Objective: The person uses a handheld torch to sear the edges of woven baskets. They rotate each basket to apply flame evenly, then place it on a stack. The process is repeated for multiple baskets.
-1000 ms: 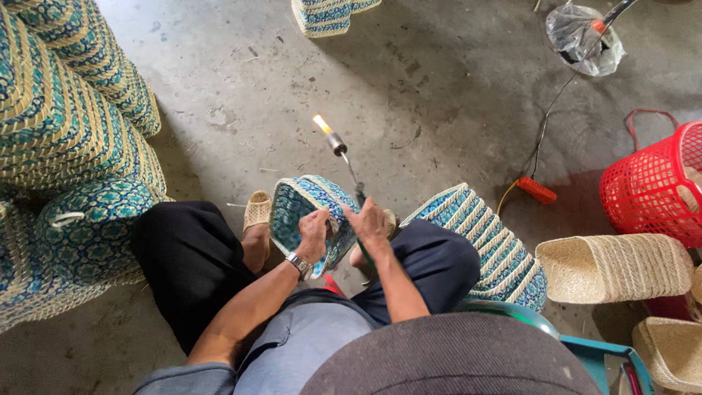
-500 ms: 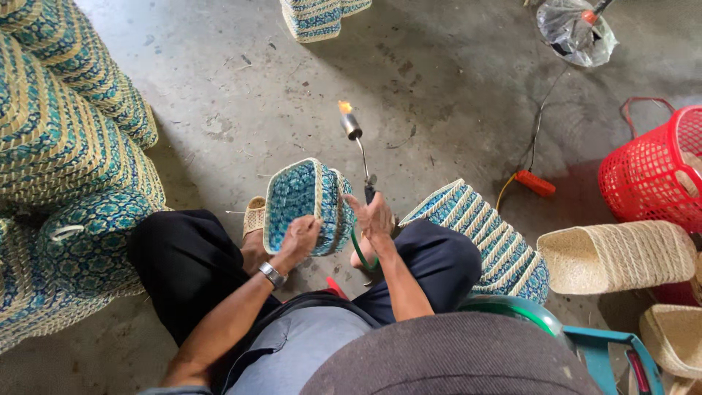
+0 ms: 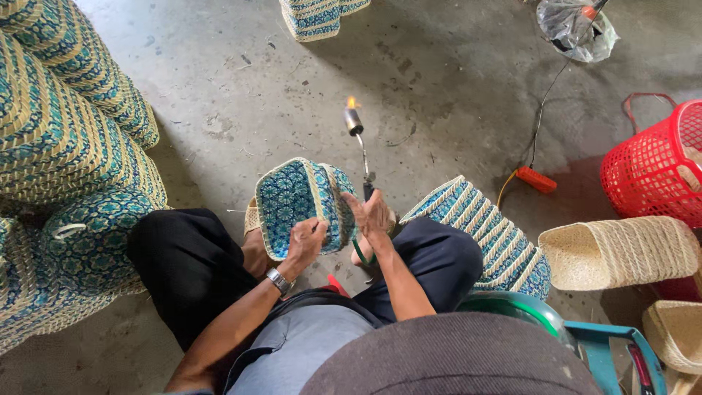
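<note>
— While the left hand (image 3: 306, 241) grips the basket (image 3: 300, 203) above the knees, where's the torch (image 3: 359, 150)?
— Closed in the right hand (image 3: 373, 213), long axis upright, flame pointing away.

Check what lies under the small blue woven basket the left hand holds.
Under the small blue woven basket a pale woven piece shows at its left edge, beside the knee. The left hand and basket cover the rest; the floor beneath is hidden.

Bare grey concrete floor (image 3: 219, 88), stained and scuffed. Stacked blue-and-straw woven baskets (image 3: 66, 146) crowd the left. A red plastic basket (image 3: 654, 164), plain straw baskets (image 3: 621, 252) and a clear plastic bag (image 3: 574, 29) sit right.
</note>
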